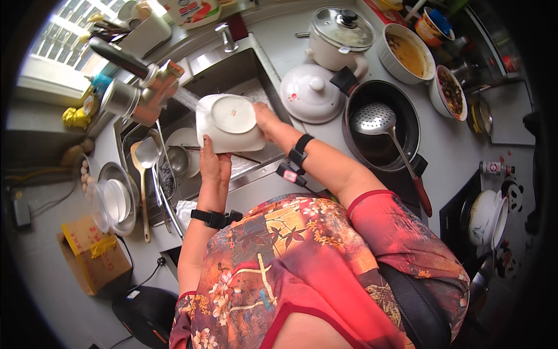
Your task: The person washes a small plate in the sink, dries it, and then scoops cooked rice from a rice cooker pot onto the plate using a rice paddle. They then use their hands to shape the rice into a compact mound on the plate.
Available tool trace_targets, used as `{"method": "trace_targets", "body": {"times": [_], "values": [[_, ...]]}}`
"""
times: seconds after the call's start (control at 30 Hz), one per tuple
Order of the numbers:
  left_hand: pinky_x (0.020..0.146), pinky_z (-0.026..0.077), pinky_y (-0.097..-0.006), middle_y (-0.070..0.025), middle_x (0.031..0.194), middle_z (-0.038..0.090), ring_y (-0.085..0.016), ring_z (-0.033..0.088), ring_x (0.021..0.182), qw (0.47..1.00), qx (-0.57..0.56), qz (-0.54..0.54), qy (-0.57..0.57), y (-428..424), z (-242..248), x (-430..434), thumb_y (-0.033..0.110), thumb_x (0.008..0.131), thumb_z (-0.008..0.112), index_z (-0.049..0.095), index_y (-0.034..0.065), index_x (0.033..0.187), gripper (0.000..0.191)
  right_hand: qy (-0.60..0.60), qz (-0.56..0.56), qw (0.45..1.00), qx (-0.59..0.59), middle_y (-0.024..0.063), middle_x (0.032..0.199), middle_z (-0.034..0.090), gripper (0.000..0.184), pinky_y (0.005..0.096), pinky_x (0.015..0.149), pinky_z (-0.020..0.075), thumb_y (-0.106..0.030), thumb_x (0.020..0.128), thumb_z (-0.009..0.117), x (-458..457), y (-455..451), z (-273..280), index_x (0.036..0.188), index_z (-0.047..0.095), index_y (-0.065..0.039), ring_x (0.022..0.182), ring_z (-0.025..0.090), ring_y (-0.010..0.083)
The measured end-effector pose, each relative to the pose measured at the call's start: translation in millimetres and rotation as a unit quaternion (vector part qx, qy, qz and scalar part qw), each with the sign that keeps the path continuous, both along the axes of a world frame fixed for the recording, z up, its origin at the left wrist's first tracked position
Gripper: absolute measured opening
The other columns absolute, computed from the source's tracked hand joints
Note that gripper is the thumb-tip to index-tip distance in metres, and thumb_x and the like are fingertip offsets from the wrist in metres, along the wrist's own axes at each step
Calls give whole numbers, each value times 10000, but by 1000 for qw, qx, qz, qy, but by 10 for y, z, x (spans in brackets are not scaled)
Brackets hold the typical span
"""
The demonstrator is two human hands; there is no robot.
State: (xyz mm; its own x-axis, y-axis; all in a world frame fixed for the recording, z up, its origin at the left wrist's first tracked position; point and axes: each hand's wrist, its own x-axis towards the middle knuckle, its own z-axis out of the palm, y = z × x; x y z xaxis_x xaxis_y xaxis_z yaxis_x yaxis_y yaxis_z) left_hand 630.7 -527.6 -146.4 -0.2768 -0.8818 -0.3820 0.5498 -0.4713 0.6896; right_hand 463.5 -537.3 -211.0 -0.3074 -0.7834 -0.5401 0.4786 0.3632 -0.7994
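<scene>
A white square dish (pixel 207 131) is held bottom side out over the sink (pixel 272 94), its round foot ring facing me. My left hand (pixel 213 163) grips its near left edge, thumb on the underside. On the right edge, my right hand (pixel 267 122) has hold of it, with fingers partly hidden behind the dish. Water (pixel 187 98) runs from the faucet (pixel 150 94) onto the dish's upper left side. Below it in the sink lie a white plate (pixel 178 138), a metal bowl (pixel 177 160) and chopsticks (pixel 246 158).
Left of the sink basin, a spatula (pixel 147 152) and a wooden spoon (pixel 138 161) lean across a rack. At right stand a white lid (pixel 311 94), a lidded pot (pixel 340 37), and a dark pot (pixel 364 152) with a skimmer (pixel 375 118). Food bowls (pixel 407 54) sit farther right.
</scene>
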Motion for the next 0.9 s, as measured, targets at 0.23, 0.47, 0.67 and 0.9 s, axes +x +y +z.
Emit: {"method": "trace_targets", "body": {"times": [0.23,0.47,0.67,0.9], "values": [[970,440,-447,-121,1275,498,-282,504,1165,998,18,-55,25,-17,45,-69,228,937,489,403,52,1295,408,275,20,956,101,247,1268,498,611,393,992,365,-465,878,427,-49,158,154,1313,439,-37,1194,466,376],[1064,328,-418,-99,1351,451,-259,444,1232,980,57,-132,135,-276,312,34,403,965,374,380,62,1340,507,176,143,968,-108,191,1067,636,540,340,855,466,-428,829,559,-471,-152,54,1157,580,0,966,618,273],[1039,363,-403,-96,1316,477,-257,464,1200,996,63,-48,49,-231,205,-55,360,968,409,385,41,1324,479,292,179,937,-72,181,1036,646,483,350,855,464,-427,863,483,-484,-239,185,1122,612,-39,959,621,304],[1011,392,-417,-100,1272,509,-261,492,1168,998,59,17,25,-177,20,-70,320,965,433,412,42,1292,430,504,94,850,-120,180,1239,534,411,424,1011,349,-328,887,448,69,121,419,1183,578,-74,1163,485,348]]}}
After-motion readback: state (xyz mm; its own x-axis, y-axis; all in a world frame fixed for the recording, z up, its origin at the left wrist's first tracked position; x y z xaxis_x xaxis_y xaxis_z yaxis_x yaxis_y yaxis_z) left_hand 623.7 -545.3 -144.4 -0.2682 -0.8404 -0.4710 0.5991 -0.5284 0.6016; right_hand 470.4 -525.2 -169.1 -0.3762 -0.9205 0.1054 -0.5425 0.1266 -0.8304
